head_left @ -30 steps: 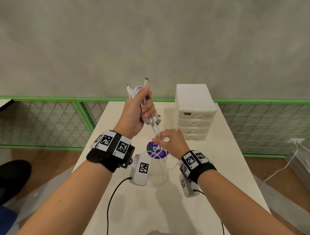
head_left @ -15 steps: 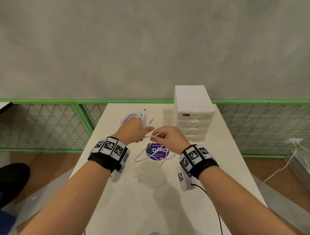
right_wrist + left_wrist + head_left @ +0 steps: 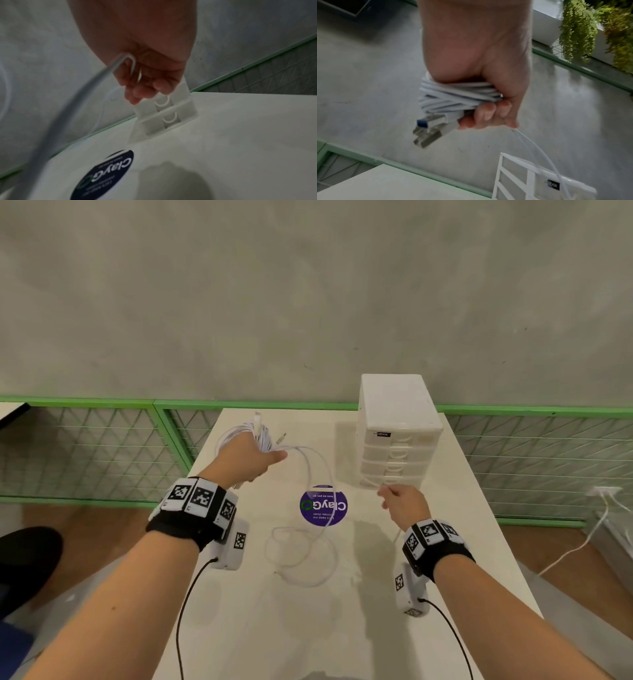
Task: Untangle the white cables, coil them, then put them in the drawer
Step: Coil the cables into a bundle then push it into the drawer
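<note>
**Pulling one strand free while the bundle stays clamped**

Working a single strand (image 3: 317, 470) loose is where this person's at. The left hand (image 3: 245, 462) is clenched round the bundle (image 3: 453, 96) of white cables, held up over the far left part of the table (image 3: 428, 594), with a few USB plugs (image 3: 428, 130) poking out under the fingers (image 3: 485, 113). The right hand (image 3: 406, 503) sits just in front of the bottom of the drawer unit (image 3: 397, 436), fingers curled, and the wrist view shows a bend of cable hooked through them, so it's gripping the strand. The slack droops from the left fist down across the purple sticker (image 3: 323, 505) and lies in loose loops (image 3: 303, 556) on the table.

If it were me: keep the left fist tight so the coils don't spill, pull sideways and slow, and watch those table loops so they don't cinch into a knot. All the drawers look closed, so one needs opening later.

Compared with half a second back, the hands were nearly touching over the sticker; now they're well apart, right hand out by the unit, left hand further back and left, and the strand's drawn out between them.
</note>
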The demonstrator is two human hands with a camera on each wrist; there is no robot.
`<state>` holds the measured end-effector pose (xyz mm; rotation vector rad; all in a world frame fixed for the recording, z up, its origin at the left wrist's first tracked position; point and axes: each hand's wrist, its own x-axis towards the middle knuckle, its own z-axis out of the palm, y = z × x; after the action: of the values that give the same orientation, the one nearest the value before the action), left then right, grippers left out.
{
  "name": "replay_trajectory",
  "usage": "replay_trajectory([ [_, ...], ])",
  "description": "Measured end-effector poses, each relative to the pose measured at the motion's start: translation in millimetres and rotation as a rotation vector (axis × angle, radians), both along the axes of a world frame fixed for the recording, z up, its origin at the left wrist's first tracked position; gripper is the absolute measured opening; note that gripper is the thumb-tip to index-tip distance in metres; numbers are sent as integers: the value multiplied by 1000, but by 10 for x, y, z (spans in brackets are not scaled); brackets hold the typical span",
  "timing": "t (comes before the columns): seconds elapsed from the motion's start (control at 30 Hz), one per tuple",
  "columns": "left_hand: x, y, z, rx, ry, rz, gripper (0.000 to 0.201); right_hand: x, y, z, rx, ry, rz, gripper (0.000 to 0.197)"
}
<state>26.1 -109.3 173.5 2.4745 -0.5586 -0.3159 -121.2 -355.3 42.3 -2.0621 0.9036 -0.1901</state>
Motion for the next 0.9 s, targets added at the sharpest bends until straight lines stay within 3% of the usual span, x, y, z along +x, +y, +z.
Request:
replay_trajectory([
  [0.1, -11, -29, -18, -47, 29, 37, 53, 10, 3, -154, -106, 361, 153, 37],
  [0.17, -51, -75, -20, -30, 57, 22, 51, 57, 77, -139, -125, 388, 192, 43],
  [0.2, -79, -105, -16, -18, 67, 10, 49, 88, 126, -94, -127, 302, 190, 44],
  [0.33, -184, -231, 3, 55, 42, -25, 44, 214, 387, 297, -9, -319, 156, 40],
  [0.4, -213, -281, 16, 96, 6, -40, 44, 269, 532, 567, 101, -487, 182, 39],
  [0.47, -237, -328, 35, 106, -28, -51, 44, 335, 639, 735, 163, -488, 311, 43],
  [0.53, -260, -363, 66, 115, -69, -66, 44, 387, 705, 770, 148, -375, 445, 49],
  [0.6, -260, -366, 98, 122, -107, -74, 45, 409, 705, 708, 144, -349, 447, 36],
  [0.7, -253, -318, 102, 210, -115, -149, 44, 391, 634, 649, 62, -467, 361, 24],
  [0.8, -332, -302, 26, 324, 61, -322, 33, 408, 648, 713, -9, -598, 331, 23],
  [0.9, -417, -288, 2, 90, 384, -429, 28, 443, 674, 763, -21, -675, 338, 26],
])
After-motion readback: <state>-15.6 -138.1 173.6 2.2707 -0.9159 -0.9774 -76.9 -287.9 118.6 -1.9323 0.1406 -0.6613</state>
